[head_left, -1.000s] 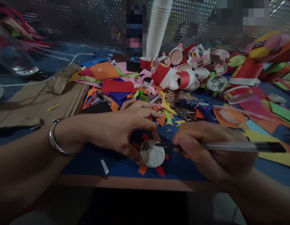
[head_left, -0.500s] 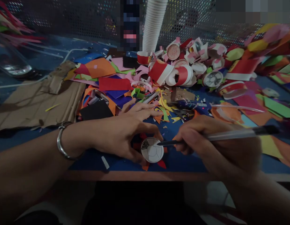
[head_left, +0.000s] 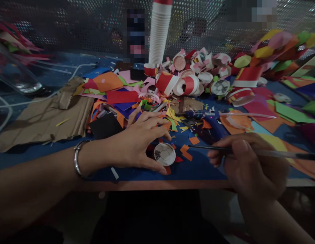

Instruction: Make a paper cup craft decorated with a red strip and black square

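White disc (head_left: 168, 155) lies between the 2 hands (head_left: 140, 142) (head_left: 259, 166), nearer the left.

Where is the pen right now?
In the head view, the pen is held in the right hand, right of centre, its tip pointing left towards the white disc but not touching it.

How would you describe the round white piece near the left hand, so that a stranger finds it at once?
On the blue table, find the left hand near the front edge. The round white piece lies within that hand's curve. Unlike the plain orange scraps beside it, its face bears drawn lines and one dark scribbled section.
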A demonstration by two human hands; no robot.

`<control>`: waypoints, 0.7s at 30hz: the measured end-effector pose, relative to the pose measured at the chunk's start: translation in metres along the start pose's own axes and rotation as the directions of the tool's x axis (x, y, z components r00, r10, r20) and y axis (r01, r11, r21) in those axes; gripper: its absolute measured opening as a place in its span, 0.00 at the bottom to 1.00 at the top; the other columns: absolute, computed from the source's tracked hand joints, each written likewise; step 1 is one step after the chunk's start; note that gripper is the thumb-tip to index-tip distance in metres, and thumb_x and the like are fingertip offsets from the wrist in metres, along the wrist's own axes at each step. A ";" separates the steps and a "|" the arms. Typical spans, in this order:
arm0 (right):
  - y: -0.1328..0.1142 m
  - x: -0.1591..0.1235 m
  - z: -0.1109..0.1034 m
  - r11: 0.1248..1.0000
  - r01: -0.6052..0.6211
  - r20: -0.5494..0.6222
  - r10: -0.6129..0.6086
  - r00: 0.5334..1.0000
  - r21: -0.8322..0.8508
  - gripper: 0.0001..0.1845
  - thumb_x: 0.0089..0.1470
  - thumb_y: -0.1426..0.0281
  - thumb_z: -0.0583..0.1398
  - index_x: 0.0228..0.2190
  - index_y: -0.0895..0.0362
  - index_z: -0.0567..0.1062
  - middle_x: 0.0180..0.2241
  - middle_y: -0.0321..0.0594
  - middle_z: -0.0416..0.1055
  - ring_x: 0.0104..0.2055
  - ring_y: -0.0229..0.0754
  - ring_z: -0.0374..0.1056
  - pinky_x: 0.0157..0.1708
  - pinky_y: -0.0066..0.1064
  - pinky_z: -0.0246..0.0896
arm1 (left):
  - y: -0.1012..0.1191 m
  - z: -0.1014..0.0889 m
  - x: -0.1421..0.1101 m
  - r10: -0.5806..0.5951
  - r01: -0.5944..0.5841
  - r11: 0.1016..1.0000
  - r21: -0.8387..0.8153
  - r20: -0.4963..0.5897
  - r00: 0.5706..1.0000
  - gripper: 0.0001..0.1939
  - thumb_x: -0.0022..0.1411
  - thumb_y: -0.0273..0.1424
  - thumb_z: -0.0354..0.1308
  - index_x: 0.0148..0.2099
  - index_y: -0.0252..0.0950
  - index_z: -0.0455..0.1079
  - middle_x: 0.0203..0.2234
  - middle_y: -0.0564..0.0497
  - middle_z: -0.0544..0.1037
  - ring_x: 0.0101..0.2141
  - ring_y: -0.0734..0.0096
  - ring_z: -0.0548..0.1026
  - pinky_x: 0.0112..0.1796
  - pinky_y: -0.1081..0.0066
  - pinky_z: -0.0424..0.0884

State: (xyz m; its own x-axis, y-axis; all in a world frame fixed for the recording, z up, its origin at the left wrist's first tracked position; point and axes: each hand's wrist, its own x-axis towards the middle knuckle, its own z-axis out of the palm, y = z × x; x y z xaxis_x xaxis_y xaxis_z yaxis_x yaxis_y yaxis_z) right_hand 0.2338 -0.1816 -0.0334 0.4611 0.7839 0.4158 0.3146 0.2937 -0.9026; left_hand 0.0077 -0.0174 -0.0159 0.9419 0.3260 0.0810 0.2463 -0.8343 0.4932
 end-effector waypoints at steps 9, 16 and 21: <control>0.013 -0.007 -0.003 0.991 -0.135 -0.067 0.136 0.988 0.024 0.11 0.65 0.62 0.65 0.33 0.54 0.83 0.26 0.38 0.79 0.22 0.40 0.73 0.18 0.30 0.69 | 0.008 -0.007 -0.007 -0.033 0.034 0.997 -0.072 0.003 0.999 0.33 0.53 0.51 0.74 0.56 0.42 0.72 0.65 0.39 0.69 0.68 0.36 0.58 0.64 0.38 0.52; 0.001 -0.010 0.009 0.990 -0.069 0.063 0.077 0.995 -0.119 0.07 0.67 0.66 0.63 0.36 0.52 0.82 0.29 0.37 0.81 0.24 0.38 0.76 0.20 0.24 0.73 | 0.010 -0.006 -0.014 -0.030 0.020 0.988 -0.153 -0.067 0.997 0.25 0.58 0.48 0.72 0.49 0.41 0.68 0.55 0.44 0.76 0.56 0.47 0.67 0.54 0.50 0.63; -0.002 -0.008 0.018 0.963 0.101 0.218 -0.046 0.975 -0.250 0.08 0.67 0.66 0.61 0.36 0.50 0.81 0.24 0.34 0.79 0.21 0.36 0.75 0.20 0.20 0.72 | 0.009 -0.001 -0.014 -0.113 0.106 0.963 -0.249 -0.015 0.994 0.26 0.52 0.45 0.75 0.45 0.41 0.66 0.48 0.46 0.77 0.49 0.50 0.70 0.47 0.54 0.66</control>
State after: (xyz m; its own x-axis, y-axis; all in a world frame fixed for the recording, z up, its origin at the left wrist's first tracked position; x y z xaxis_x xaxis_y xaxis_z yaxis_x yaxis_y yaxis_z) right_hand 0.2143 -0.1782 -0.0364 0.2541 0.8699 0.4227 0.5571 0.2256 -0.7992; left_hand -0.0035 -0.0290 -0.0118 0.9047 0.4243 0.0376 0.2797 -0.6582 0.6989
